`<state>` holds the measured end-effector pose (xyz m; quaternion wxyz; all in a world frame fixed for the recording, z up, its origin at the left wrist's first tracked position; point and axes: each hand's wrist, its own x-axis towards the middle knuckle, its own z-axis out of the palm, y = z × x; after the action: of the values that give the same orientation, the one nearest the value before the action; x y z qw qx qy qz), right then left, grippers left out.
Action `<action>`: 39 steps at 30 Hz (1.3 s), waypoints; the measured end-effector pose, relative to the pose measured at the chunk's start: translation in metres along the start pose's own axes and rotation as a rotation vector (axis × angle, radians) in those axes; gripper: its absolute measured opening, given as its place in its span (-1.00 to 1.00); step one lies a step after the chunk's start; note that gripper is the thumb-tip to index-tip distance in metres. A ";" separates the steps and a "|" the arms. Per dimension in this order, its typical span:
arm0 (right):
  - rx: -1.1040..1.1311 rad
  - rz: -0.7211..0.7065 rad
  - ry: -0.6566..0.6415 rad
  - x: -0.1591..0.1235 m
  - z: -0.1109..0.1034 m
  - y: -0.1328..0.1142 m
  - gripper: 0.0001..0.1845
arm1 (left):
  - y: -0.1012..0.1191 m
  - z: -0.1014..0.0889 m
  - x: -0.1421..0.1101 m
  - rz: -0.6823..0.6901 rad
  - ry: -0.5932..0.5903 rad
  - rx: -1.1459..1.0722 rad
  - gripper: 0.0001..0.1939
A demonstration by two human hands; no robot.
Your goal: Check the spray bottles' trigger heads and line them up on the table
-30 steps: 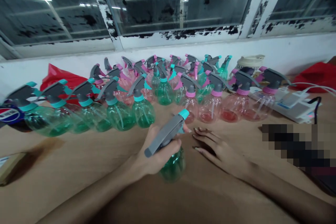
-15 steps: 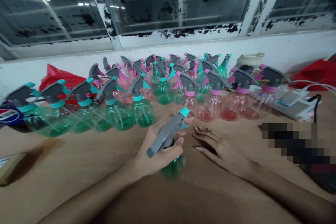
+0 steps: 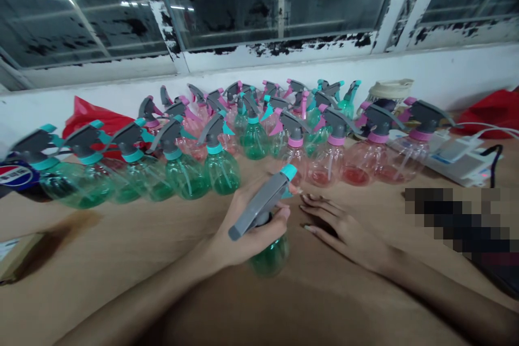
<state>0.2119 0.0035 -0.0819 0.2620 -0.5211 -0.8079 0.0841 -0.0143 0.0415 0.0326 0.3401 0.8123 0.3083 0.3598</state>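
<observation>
My left hand is wrapped round the neck of a green spray bottle with a grey head and a turquoise nozzle tip. This bottle is close in front of me, its nozzle pointing away and to the right. To the right, my right hand rests on the tabletop with its fingers stretched out, holding nothing. Beyond my hands stand green spray bottles in a row on the left. A row of pink spray bottles stands on the right, its near end just past my fingertips.
More spray bottles crowd the back by the wall. Red plastic bags lie at the left and right. A white power strip with cables is at right. A cola bottle and a small box are at left.
The view has shifted slightly. My left hand keeps its grip on the green spray bottle, and my right hand stays flat on the table.
</observation>
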 end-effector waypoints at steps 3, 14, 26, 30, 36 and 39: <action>0.000 -0.007 0.006 0.000 0.000 0.000 -0.54 | -0.003 -0.002 0.000 0.028 -0.021 0.058 -0.90; -0.005 -0.016 0.003 0.000 0.000 0.001 -0.53 | -0.006 -0.002 0.001 0.061 -0.074 0.019 -0.95; -0.009 -0.007 -0.007 0.001 -0.002 -0.001 -0.54 | -0.007 0.000 -0.003 -0.047 0.057 0.053 -0.88; 0.004 -0.010 -0.004 0.001 -0.003 -0.001 -0.54 | -0.011 0.004 -0.006 -0.025 0.083 0.111 -0.92; -0.012 -0.010 -0.025 0.000 -0.003 0.001 -0.53 | -0.021 0.009 -0.007 0.046 0.134 0.177 -0.95; -0.001 -0.007 -0.022 0.000 -0.002 0.002 -0.52 | -0.020 0.009 -0.006 0.078 0.138 0.197 -0.89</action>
<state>0.2143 0.0042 -0.0809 0.2532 -0.5174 -0.8127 0.0882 -0.0153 0.0451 0.0104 0.2225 0.8264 0.3331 0.3957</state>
